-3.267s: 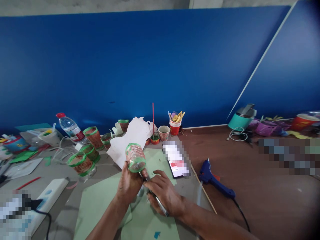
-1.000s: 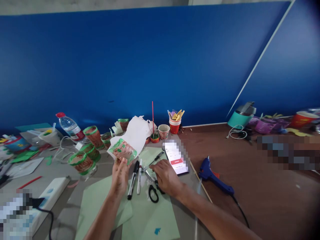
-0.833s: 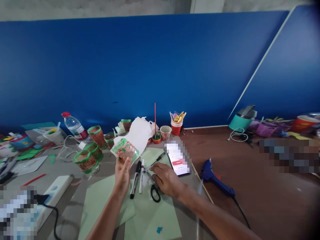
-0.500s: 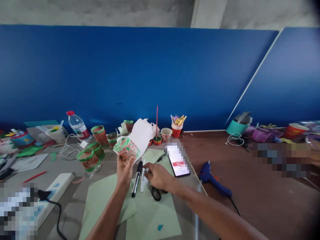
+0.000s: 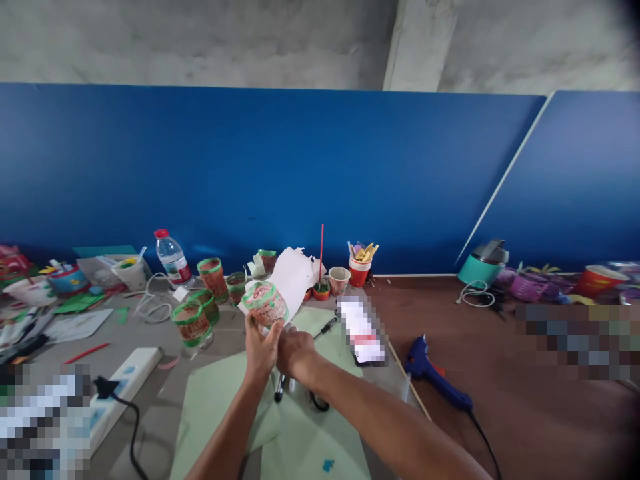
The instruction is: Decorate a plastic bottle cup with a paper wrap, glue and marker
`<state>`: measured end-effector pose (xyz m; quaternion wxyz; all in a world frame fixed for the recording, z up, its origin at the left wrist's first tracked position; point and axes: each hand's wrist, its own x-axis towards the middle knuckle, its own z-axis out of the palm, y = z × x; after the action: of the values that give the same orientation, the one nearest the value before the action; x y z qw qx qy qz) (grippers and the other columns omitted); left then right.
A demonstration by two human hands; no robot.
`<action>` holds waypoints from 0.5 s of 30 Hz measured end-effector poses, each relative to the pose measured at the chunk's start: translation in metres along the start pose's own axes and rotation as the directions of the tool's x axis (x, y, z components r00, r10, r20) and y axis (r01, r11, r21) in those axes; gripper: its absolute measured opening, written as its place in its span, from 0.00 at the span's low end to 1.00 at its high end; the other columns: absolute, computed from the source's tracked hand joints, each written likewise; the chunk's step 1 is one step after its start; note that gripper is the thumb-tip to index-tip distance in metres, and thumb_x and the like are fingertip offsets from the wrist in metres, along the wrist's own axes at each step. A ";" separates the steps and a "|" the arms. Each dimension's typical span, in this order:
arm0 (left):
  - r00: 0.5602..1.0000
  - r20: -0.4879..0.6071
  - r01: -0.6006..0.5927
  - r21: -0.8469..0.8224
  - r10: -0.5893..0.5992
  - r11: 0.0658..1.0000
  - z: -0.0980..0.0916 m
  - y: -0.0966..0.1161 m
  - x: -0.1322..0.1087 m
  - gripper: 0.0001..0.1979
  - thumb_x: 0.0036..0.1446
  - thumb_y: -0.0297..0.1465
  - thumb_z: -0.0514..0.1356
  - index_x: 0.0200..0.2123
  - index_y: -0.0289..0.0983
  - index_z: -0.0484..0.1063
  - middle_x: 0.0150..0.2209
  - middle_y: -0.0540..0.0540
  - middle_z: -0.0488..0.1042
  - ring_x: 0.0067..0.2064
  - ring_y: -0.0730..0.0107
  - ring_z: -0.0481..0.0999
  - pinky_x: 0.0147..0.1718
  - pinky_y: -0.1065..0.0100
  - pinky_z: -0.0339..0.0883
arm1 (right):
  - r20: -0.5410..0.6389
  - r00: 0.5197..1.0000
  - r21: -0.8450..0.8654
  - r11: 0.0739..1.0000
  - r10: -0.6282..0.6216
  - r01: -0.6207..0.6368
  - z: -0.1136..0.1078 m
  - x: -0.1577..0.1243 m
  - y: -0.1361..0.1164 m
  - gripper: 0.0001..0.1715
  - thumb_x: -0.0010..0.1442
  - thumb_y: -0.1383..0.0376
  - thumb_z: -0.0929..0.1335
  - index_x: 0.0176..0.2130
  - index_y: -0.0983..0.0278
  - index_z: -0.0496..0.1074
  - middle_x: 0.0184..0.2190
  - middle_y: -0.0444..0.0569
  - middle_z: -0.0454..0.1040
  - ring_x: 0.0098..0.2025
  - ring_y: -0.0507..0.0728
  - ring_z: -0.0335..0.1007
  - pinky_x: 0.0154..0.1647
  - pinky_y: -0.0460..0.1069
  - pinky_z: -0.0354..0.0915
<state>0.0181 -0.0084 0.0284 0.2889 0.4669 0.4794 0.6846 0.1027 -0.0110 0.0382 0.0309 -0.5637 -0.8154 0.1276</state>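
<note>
My left hand [image 5: 262,352] is wrapped round a cup [image 5: 265,301] painted brown with green bands, tilted and raised above the table. Directly behind the cup is a sheet of torn-edged white paper [image 5: 293,272]; whether the hand holds it too, I cannot tell. Close against the left hand, my right hand [image 5: 297,353] is closed, its fingertips hidden, and what they grip does not show. Beneath it, the end of a black marker [image 5: 280,388] shows on the light green paper [image 5: 315,447]. Black scissor handles [image 5: 319,401] are partly covered by my right forearm.
Several green-rimmed brown cups [image 5: 191,327] stand to the left, near a water bottle [image 5: 173,259] and a power strip [image 5: 127,380]. A phone [image 5: 361,333], a blue glue gun [image 5: 437,380] and a thin stick [image 5: 407,377] lie right. Red-and-white cup [image 5: 359,273] stands behind.
My right hand has moved left, from beside the pens up against my left hand, and its fingers have closed. The whole view has shifted slightly; the left hand still holds the cup.
</note>
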 end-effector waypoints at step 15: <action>0.991 0.104 0.116 -0.289 -0.089 0.950 0.005 -0.001 -0.007 0.23 0.45 0.38 0.69 0.44 0.41 0.66 0.46 0.44 0.74 0.51 0.59 0.73 0.53 0.58 0.63 | -0.118 0.971 0.704 0.708 0.206 -0.065 -0.039 -0.037 0.062 0.13 0.49 0.70 0.64 0.38 0.69 0.70 0.34 0.56 0.76 0.39 0.61 0.72 0.38 0.51 0.64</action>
<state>0.0257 -0.0117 0.0254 0.4117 0.4234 0.3823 0.7106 0.1797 -0.0182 0.0644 0.3075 -0.5787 -0.6572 0.3723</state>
